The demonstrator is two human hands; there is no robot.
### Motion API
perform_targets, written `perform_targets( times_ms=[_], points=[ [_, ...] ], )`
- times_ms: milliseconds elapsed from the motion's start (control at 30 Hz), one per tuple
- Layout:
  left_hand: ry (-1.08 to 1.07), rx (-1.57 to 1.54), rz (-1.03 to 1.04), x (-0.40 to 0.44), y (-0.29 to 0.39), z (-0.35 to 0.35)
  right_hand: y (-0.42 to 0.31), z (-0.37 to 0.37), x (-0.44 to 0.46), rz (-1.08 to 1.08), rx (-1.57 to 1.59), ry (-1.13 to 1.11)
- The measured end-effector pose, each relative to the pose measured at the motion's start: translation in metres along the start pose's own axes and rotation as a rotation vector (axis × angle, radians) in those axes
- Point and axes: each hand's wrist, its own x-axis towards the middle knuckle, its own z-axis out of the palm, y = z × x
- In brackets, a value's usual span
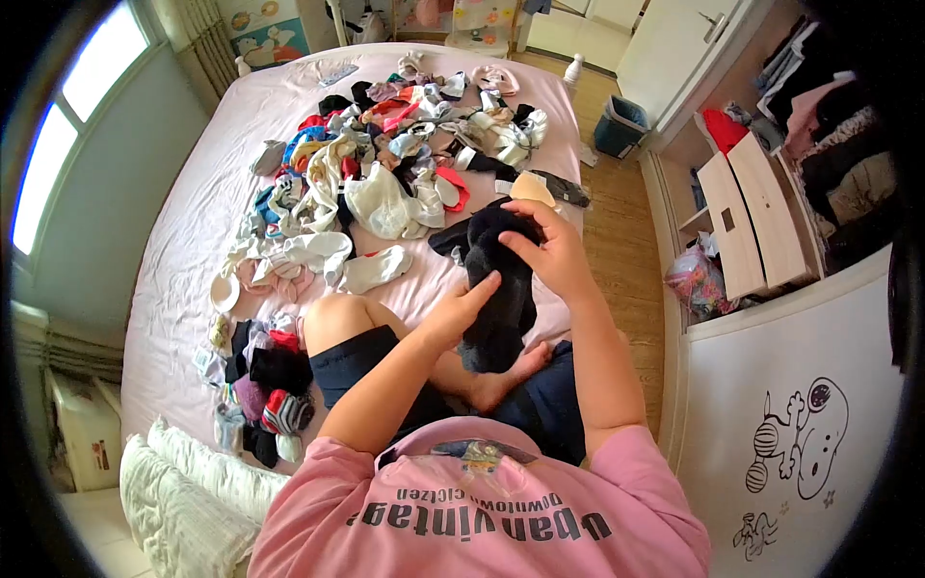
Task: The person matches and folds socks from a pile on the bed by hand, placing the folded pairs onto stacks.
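Over my crossed legs I hold a pair of black socks (496, 313), lying lengthwise with the toe end hanging toward me. My left hand (461, 310) grips their left side with the thumb on top. At the upper end, my right hand (547, 246) pinches the cuffs between thumb and fingers; the other fingers are partly hidden. More dark fabric (449, 239) lies on the bed just beyond the socks, by a beige piece (533, 189). A large heap of loose socks (385, 193) spreads across the bed in front of me.
Rolled and bundled socks (265, 390) form a smaller pile beside my left knee. White pillows (188, 491) lie behind it. Right of the pink-sheeted bed (178, 289) are a wooden floor (621, 231), a bin (620, 125) and a wardrobe with drawers (737, 231).
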Motion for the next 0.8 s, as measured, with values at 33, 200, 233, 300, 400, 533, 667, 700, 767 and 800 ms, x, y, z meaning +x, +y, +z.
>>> perform_targets(
  times_ms=[33, 200, 233, 300, 400, 533, 667, 700, 767, 800],
  points=[
    [0.024, 0.007, 0.016, 0.007, -0.008, -0.009, 0.0, 0.0, -0.002, 0.044, 0.089, -0.053],
    [0.074, 0.198, 0.124, 0.013, -0.018, -0.019, 0.033, 0.012, -0.016, 0.195, 0.136, -0.045],
    [0.086, 0.231, 0.146, 0.014, -0.02, -0.021, 0.036, 0.012, -0.019, 0.291, 0.248, -0.055],
    [0.09, 0.315, 0.198, 0.014, -0.02, -0.022, 0.04, 0.011, -0.02, 0.301, 0.327, -0.062],
    [0.059, 0.33, 0.245, 0.011, -0.02, -0.022, 0.035, 0.014, -0.02, 0.247, 0.437, -0.031],
    [0.054, 0.083, 0.143, 0.007, -0.013, -0.017, 0.015, 0.022, -0.021, 0.197, 0.57, 0.088],
    [0.129, -0.004, -0.069, 0.012, -0.013, -0.02, 0.022, 0.015, -0.028, -0.06, 0.181, -0.006],
    [0.115, -0.041, -0.06, 0.012, -0.013, -0.02, 0.013, 0.016, -0.028, -0.117, 0.077, -0.034],
    [0.088, -0.113, -0.042, 0.012, -0.013, -0.02, 0.001, 0.019, -0.031, -0.199, -0.137, -0.084],
    [0.086, -0.131, -0.029, 0.011, -0.012, -0.02, -0.002, 0.021, -0.031, -0.294, -0.23, -0.102]
  ],
)
